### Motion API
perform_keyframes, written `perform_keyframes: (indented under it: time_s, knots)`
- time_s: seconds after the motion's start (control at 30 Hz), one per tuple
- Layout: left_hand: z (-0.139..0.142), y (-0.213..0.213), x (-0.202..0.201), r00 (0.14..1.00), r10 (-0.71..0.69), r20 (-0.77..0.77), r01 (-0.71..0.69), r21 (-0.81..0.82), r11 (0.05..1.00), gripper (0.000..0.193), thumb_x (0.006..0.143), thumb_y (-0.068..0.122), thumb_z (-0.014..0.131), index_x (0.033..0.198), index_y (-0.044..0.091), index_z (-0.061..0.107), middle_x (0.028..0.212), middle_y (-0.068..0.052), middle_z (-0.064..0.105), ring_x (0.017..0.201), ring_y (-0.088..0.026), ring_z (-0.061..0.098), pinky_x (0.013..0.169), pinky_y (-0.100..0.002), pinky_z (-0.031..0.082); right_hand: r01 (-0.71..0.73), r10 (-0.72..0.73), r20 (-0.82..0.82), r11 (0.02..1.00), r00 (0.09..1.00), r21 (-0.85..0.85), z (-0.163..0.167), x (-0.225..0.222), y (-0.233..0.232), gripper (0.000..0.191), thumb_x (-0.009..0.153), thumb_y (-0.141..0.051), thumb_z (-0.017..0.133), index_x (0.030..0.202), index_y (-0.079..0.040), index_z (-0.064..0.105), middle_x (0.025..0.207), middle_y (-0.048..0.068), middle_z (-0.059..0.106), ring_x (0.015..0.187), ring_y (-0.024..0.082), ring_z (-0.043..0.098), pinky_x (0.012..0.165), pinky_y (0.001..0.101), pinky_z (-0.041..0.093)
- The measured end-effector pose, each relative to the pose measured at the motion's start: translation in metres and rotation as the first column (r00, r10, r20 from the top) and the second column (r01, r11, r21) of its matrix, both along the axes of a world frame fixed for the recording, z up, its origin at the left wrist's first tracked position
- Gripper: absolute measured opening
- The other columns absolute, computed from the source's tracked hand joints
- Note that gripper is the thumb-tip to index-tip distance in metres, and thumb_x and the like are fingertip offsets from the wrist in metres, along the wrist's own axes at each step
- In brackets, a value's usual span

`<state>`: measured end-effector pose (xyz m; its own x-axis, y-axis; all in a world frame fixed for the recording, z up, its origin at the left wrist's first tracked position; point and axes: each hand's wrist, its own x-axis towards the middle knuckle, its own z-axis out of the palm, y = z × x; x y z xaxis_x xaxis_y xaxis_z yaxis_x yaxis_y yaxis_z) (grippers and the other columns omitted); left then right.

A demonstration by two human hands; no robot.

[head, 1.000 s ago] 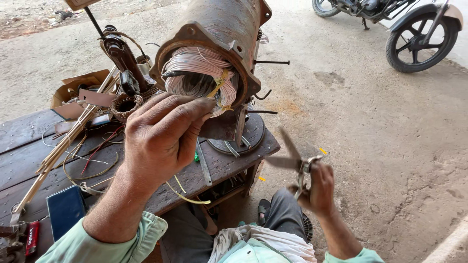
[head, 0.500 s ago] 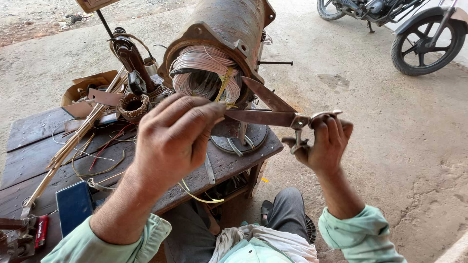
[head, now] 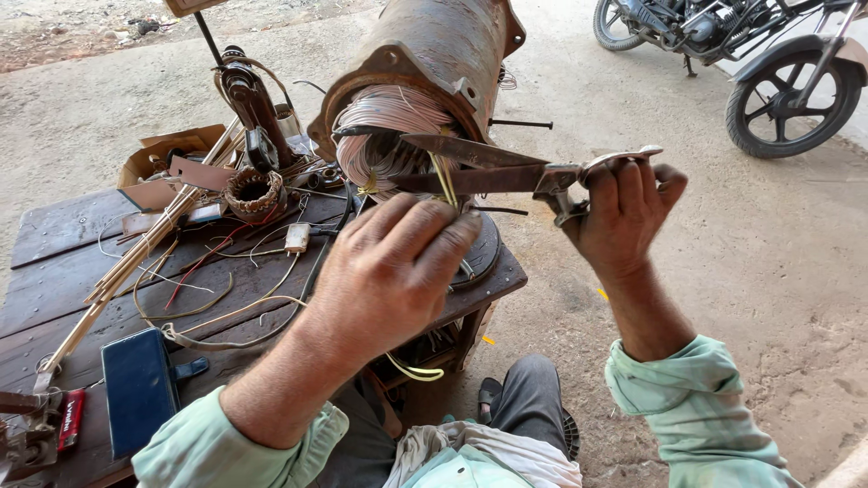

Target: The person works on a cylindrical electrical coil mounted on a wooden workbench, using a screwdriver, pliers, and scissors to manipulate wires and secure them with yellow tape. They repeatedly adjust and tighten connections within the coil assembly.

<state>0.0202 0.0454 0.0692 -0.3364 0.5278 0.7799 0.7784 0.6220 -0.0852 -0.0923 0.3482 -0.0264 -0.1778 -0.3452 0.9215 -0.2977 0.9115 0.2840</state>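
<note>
Fingers (head: 425, 239) of the left hand (head: 389, 271) pinch thin yellow wire (head: 443, 181); right hand (head: 624, 212), swung in from four o'clock, now grips open rusty steel scissors (head: 479, 167) astride it at the rusty motor's pale copper winding (head: 384, 136).

A rust-brown motor housing (head: 434, 54) is seen, with pale pinkish-white winding wire (head: 384, 136) coiled inside. Dull grey steel scissors (head: 506, 167) are shown, and thin yellow sleeving (head: 443, 181) is seen between the blades. The wooden table (head: 54, 271) is dark brown, and a dark blue case (head: 136, 389) is laid on it. Mint-green sleeves (head: 696, 407) are worn. Red and cream wires (head: 203, 271) are scattered, and a black motorcycle (head: 750, 54) is parked behind.
</note>
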Motion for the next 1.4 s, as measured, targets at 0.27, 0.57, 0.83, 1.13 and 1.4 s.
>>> perform_keyframes:
  time_s: [0.27,0.57,0.83,1.13,1.4]
  knots:
    - [-0.006,0.006,-0.005,1.000,-0.015,0.005,0.015,0.023,1.000,0.043,0.078,0.017,0.074,0.120,0.005,0.071,0.113,-0.010,0.063,0.109,-0.030,0.065,0.087,-0.042,0.058,0.037,-0.036,-0.012,0.997,0.999,0.075,0.021,-0.008,0.010,0.031,0.106,-0.035,0.071,0.097,-0.012,0.051,0.089,0.004,0.048,0.081,0.024,0.048,0.084,0.0429,0.029]
    - [-0.012,0.004,-0.012,0.997,-0.070,0.026,0.068,0.059,0.996,0.041,0.082,0.014,0.074,0.121,0.004,0.070,0.114,-0.010,0.063,0.110,-0.029,0.066,0.087,-0.041,0.058,0.001,0.004,-0.051,0.995,0.999,0.100,0.023,-0.019,0.008,0.040,0.106,-0.040,0.076,0.093,-0.012,0.049,0.085,0.004,0.047,0.077,0.023,0.047,0.082,0.0423,0.029]
    - [-0.011,0.003,-0.013,0.996,-0.092,0.001,0.091,0.088,0.992,0.041,0.081,0.014,0.074,0.121,0.004,0.070,0.113,-0.010,0.062,0.110,-0.031,0.065,0.089,-0.042,0.058,0.032,-0.029,-0.030,0.991,0.999,0.133,0.023,-0.021,0.011,0.030,0.108,-0.031,0.071,0.098,-0.011,0.051,0.090,0.004,0.049,0.082,0.023,0.052,0.091,0.0438,0.035]
    - [-0.012,0.004,-0.015,0.996,-0.086,0.024,0.084,0.067,0.994,0.040,0.082,0.015,0.074,0.121,0.004,0.069,0.111,-0.010,0.062,0.109,-0.031,0.065,0.090,-0.043,0.058,0.163,-0.170,0.058,0.981,0.984,0.108,0.019,0.006,0.005,0.029,0.106,-0.031,0.070,0.089,-0.012,0.056,0.080,0.001,0.050,0.076,0.019,0.051,0.086,0.0408,0.031]
    - [-0.010,0.002,-0.012,0.992,-0.114,0.047,0.107,0.129,0.986,0.043,0.079,0.010,0.075,0.121,0.005,0.070,0.113,-0.010,0.063,0.107,-0.030,0.065,0.087,-0.042,0.058,0.135,-0.145,0.069,0.982,0.987,0.132,0.019,0.006,0.012,0.042,0.113,-0.034,0.075,0.082,-0.012,0.058,0.078,0.003,0.060,0.073,0.019,0.055,0.084,0.0370,0.034]
